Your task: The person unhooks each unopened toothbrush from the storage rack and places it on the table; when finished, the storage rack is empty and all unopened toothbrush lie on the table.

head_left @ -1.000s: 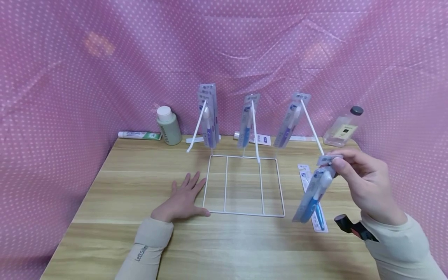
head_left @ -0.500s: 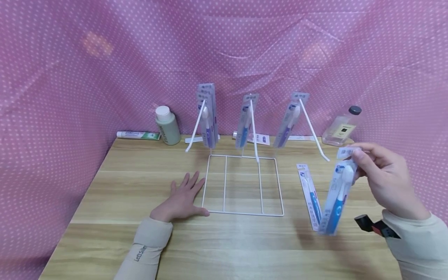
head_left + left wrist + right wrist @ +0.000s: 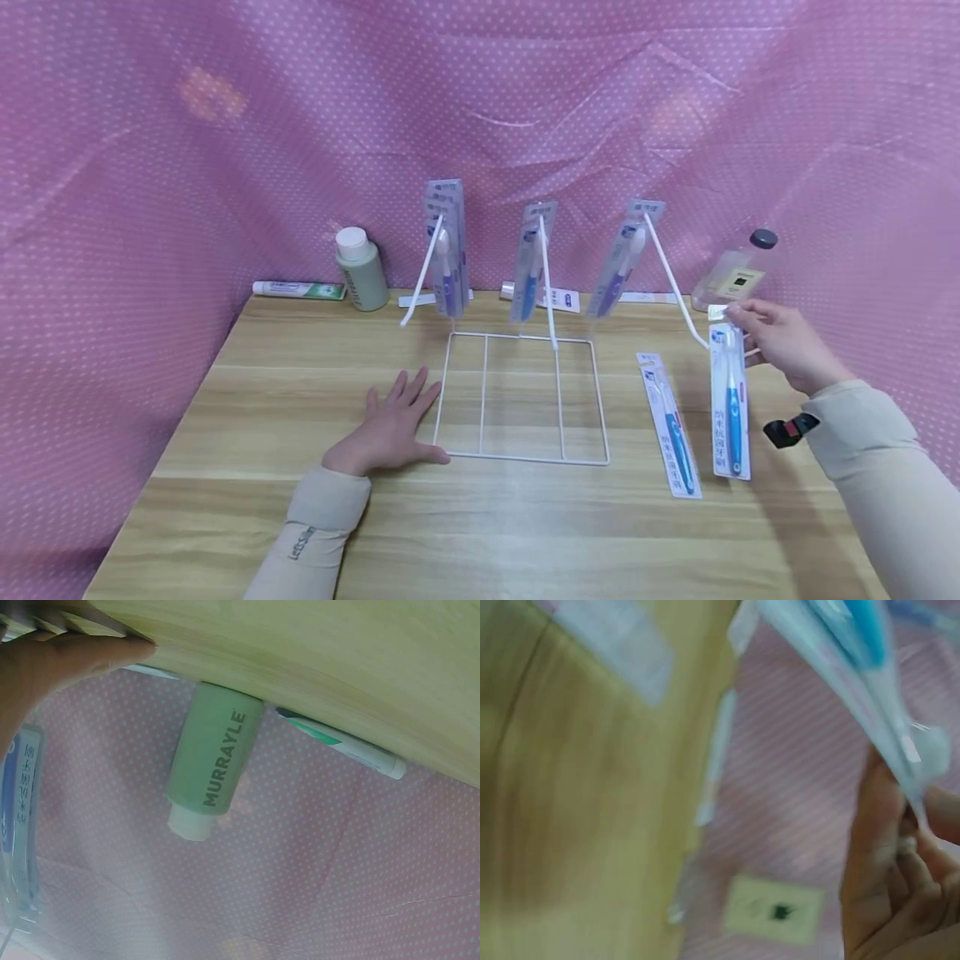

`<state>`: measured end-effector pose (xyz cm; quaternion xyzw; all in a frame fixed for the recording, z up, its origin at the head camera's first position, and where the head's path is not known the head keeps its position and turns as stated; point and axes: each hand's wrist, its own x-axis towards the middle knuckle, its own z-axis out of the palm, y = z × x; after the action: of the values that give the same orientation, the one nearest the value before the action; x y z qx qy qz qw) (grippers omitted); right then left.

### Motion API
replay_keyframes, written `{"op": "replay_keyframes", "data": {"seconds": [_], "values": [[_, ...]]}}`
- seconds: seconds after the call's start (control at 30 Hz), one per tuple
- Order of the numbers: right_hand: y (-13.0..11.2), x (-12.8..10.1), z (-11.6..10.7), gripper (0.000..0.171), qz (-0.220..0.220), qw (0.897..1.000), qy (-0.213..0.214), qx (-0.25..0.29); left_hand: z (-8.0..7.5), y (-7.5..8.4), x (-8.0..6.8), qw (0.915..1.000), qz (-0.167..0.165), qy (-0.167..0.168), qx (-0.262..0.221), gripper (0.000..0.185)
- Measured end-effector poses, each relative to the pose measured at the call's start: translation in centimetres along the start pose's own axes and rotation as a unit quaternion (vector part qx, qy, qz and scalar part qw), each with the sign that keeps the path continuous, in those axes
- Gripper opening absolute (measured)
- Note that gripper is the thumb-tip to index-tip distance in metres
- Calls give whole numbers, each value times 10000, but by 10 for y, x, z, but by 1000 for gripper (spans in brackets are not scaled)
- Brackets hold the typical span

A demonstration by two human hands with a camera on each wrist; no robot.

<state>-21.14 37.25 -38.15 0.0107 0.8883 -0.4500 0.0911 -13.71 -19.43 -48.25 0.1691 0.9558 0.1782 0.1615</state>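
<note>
Near the right edge of the table [image 3: 225,500], the right hand [image 3: 780,342] is pinching the top of a packaged toothbrush [image 3: 730,400], which is hanging upright just beside the tip of the right peg of the white wire rack [image 3: 521,396]. A second pack [image 3: 670,425] is lying flat beside it. The left hand [image 3: 390,429] is resting flat, fingers straight, against the rack's front-left corner. 3 packs are hanging on the rack's pegs.

Backdrop: pink dotted cloth [image 3: 225,125] draped from 9 through 12 to 3 o'clock.
Surface: pale wood-grain surface [image 3: 487,517].
</note>
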Motion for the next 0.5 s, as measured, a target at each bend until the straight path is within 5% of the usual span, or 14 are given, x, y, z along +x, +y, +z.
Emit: {"op": "replay_keyframes", "data": {"seconds": [0.27,0.5], "values": [[39,33,13,51,767,9912,-976,-457,0,0,2,10000,2,-69,-4,119],[44,41,35,51,936,9866,-1200,-591,0,0,2,10000,-21,-66,-13,119]]}}
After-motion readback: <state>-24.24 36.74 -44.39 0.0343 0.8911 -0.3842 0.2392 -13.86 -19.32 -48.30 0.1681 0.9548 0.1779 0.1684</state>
